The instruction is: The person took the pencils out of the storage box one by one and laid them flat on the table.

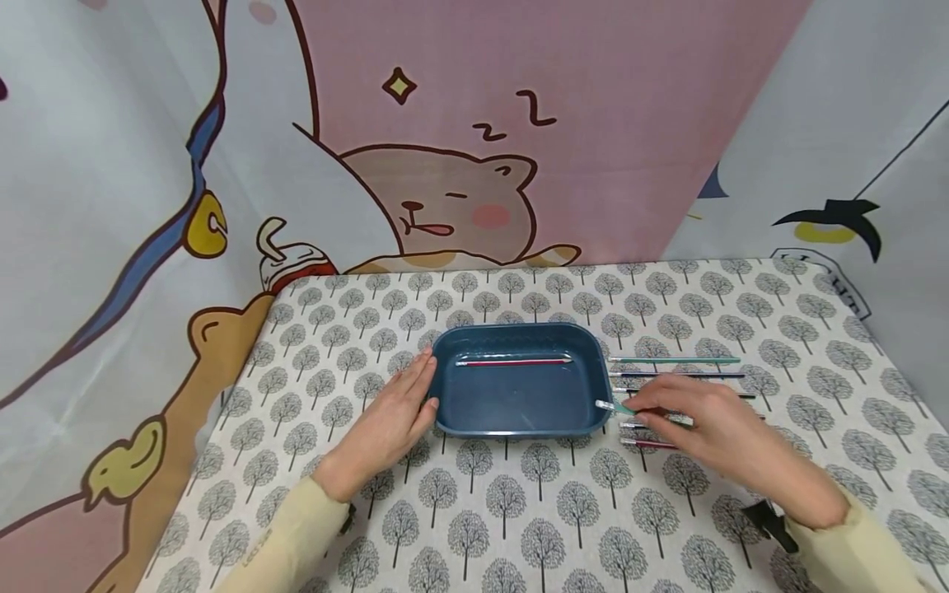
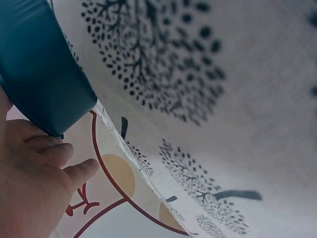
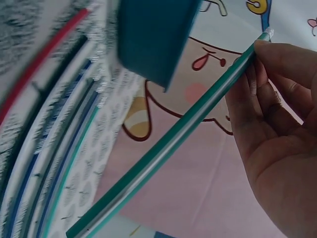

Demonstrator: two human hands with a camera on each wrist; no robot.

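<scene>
A dark blue rectangular tray (image 1: 519, 432) sits mid-table, with a red pencil (image 1: 515, 362) lying lengthwise inside near its far wall. My left hand (image 1: 389, 420) rests against the tray's left side, fingers extended along the rim; the left wrist view shows the fingers (image 2: 44, 144) touching the tray edge. In my right hand (image 1: 715, 424) a green pencil (image 3: 168, 134) is pinched between thumb and fingers near its eraser end. That end reaches the tray's right rim in the head view. The right hand hovers over the row of pencils.
Right of the tray, several pencils lie roughly parallel, among them a green one (image 1: 689, 360), a dark blue one (image 1: 697, 375) and a red one (image 1: 648, 444). The right hand covers part of the row. A tree-patterned cloth (image 1: 460, 511) covers the table; a cartoon curtain (image 1: 608, 148) hangs behind.
</scene>
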